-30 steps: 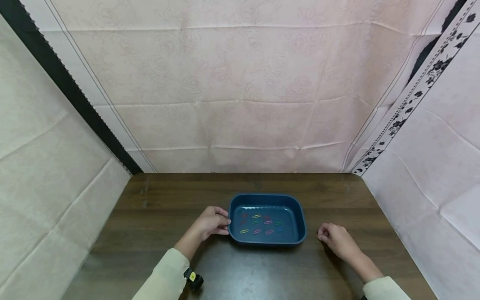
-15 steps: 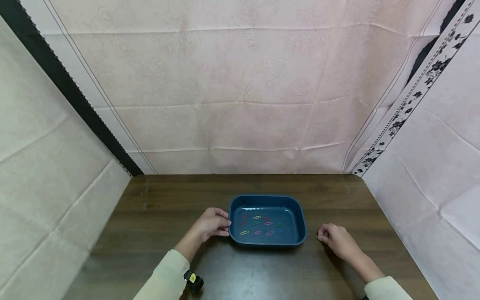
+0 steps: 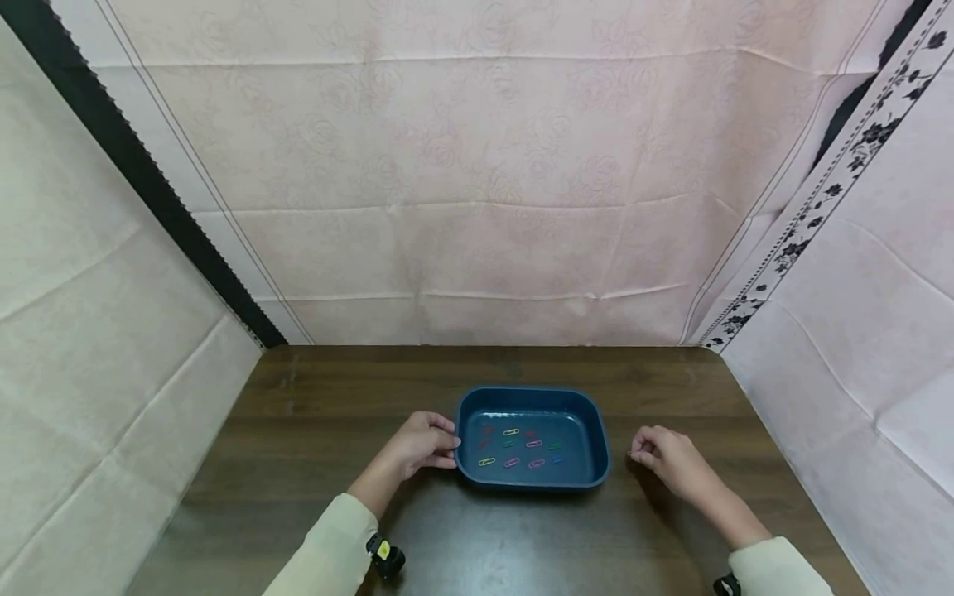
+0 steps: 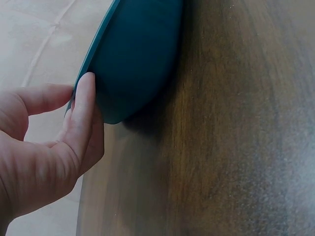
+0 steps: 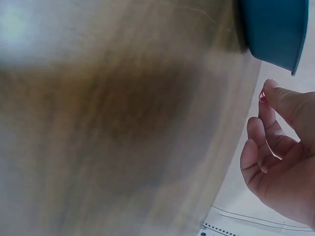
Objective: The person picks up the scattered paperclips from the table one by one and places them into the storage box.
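Note:
A blue rectangular tray (image 3: 532,478) stands on the wooden table, with several small paper clips (image 3: 534,444) in yellow, pink, red, green and blue spread over its floor. At its left side my left hand (image 3: 421,443) pinches the rim between thumb and fingers. The left wrist view shows the thumb (image 4: 54,97) on one side of the rim and the fingers along the outer wall. To the right of the tray, my right hand (image 3: 671,460) pinches a small reddish paper clip (image 5: 263,97) between thumb and index fingertip, the other fingers curled. Most of that clip is hidden by the fingertips.
The brown wooden table (image 3: 358,381) runs back to a pale patterned cloth (image 3: 477,248) hanging behind it. Pale cloths also stand along the left and right sides, the right one (image 3: 857,331) with a black floral border.
My right hand has lifted slightly and moved a little away from the body, its shadow now more apart from it. My left hand and the tray stay in place.

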A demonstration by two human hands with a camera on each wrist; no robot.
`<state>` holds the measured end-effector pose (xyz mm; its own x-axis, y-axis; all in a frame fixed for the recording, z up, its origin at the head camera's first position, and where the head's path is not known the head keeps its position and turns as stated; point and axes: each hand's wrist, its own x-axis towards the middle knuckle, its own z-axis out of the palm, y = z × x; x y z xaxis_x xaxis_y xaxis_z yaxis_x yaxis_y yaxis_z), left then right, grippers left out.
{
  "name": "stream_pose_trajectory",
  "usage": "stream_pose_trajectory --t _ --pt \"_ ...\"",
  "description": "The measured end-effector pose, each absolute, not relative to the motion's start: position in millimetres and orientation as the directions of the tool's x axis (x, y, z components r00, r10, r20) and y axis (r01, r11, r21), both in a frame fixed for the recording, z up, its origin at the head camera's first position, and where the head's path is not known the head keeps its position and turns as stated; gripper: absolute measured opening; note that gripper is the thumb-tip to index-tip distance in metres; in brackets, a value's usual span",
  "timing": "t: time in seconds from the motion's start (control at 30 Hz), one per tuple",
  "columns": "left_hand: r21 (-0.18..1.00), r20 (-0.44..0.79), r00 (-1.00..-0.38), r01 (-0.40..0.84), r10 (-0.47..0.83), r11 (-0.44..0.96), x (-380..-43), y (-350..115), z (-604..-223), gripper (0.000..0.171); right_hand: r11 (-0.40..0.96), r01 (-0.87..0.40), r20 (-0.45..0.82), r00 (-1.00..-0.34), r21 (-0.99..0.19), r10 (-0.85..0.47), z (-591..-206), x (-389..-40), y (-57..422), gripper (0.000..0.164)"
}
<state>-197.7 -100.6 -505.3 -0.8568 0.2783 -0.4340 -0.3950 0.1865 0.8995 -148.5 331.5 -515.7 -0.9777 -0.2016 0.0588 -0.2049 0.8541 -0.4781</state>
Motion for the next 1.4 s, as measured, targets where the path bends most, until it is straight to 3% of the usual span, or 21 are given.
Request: stream_pose_trajectory --t 0.73,1.4 --pt "0.903 -0.428 -0.858 -0.390 0.284 0.182 -197.3 -100.8 -504.9 0.031 0.828 -0.361 0.218 -0.931 -0.429 -0.293 -475.8 -176.2 308.0 0.016" --pt "0.896 -0.443 -0.850 -0.403 0.285 0.188 -198.6 -100.6 -505.2 0.030 0.784 -0.508 0.186 -0.861 -0.358 -0.473 -458.8 -197.8 267.1 0.015"
